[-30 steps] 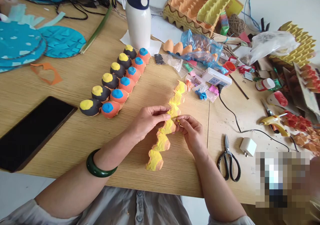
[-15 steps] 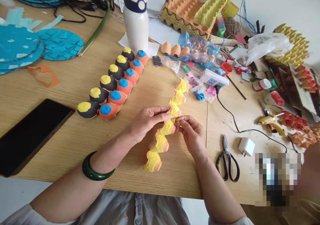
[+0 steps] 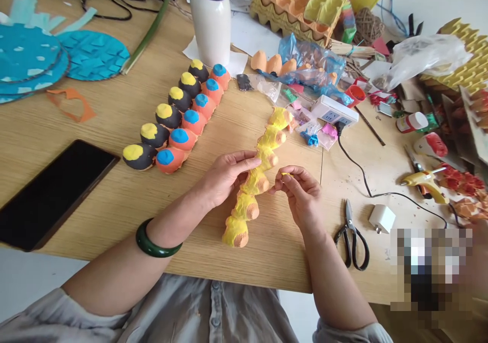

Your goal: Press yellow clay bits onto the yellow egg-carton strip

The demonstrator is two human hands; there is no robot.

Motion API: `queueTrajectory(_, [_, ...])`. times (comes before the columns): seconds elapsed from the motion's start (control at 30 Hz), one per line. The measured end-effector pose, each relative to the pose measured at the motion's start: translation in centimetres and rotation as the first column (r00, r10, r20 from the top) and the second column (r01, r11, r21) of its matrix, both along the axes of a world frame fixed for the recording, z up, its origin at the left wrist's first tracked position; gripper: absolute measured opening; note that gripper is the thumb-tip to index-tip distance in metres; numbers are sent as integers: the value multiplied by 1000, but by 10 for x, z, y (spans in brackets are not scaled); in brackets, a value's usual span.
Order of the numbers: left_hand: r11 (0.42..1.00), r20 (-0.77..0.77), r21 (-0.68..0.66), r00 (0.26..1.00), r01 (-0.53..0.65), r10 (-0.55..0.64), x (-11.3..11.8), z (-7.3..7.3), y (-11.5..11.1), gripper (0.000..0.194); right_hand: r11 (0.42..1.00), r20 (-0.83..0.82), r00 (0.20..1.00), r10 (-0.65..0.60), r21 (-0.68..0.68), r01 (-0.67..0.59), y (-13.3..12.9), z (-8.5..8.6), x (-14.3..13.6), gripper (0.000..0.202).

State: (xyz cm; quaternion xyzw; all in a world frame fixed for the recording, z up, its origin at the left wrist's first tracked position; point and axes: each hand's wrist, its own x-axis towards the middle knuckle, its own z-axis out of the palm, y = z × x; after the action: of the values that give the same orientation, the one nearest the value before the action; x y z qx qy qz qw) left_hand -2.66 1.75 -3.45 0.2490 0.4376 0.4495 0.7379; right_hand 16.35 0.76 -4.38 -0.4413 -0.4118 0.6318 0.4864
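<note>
My left hand (image 3: 231, 175) grips a strip of egg-carton cups (image 3: 249, 183) by its middle, thumb on top and fingers along the left side. Yellow clay covers much of the strip, while bare orange carton shows along its right side. Just right of the strip, my right hand (image 3: 301, 193) pinches a small bit of yellow clay (image 3: 285, 174) between thumb and fingers, apart from the carton. To the left lie a row of black cups (image 3: 169, 115) with yellow tops and a row of orange-red cups (image 3: 194, 122) with blue tops, side by side.
A black phone (image 3: 57, 193) lies at left. Scissors (image 3: 353, 236), a white charger (image 3: 382, 218) and a glue gun (image 3: 425, 183) are at right. Behind stand a white bottle (image 3: 211, 28), a power strip (image 3: 334, 112) with its cord, and stacked egg trays (image 3: 293, 7).
My right hand has drawn away from the strip to the right, holding the yellow bit. The strip has tilted, showing more of its orange right side. The view has shifted slightly.
</note>
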Motion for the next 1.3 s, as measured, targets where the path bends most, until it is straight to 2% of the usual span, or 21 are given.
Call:
queueTrajectory(0.23, [998,156,-61,987,-28,37,-2,0,3,24,993,-87,995,43,-103,-52,3,3,-2,11])
queueTrajectory(0.4, [998,122,-38,991,-57,61,-2,1,4,22,974,-143,983,114,-180,-139,4,4,-1,18])
queueTrajectory(0.6, [990,74,44,989,-135,131,-1,3,4,33,980,-54,990,131,-143,-137,2,0,-4,18])
queueTrajectory(0.7, [989,88,52,987,-136,131,0,3,2,40,985,-44,994,104,-136,-109,2,-4,-5,18])
queueTrajectory(0.9, [1000,-20,9,1000,-23,23,1,-5,0,52,989,-59,998,20,-142,-29,7,-9,-3,18])
queueTrajectory(1.07, [997,-110,71,994,28,-20,-4,-5,1,52,986,-51,999,18,-162,-26,9,-10,-2,18])
queueTrajectory(1.2, [978,-349,167,935,128,-63,-13,-5,2,49,987,-37,999,9,-161,-15,8,-9,-2,18])
queueTrajectory(1.3, [966,-393,142,908,217,-146,-16,-6,1,46,987,-19,1000,14,-161,-17,8,-9,-2,19])
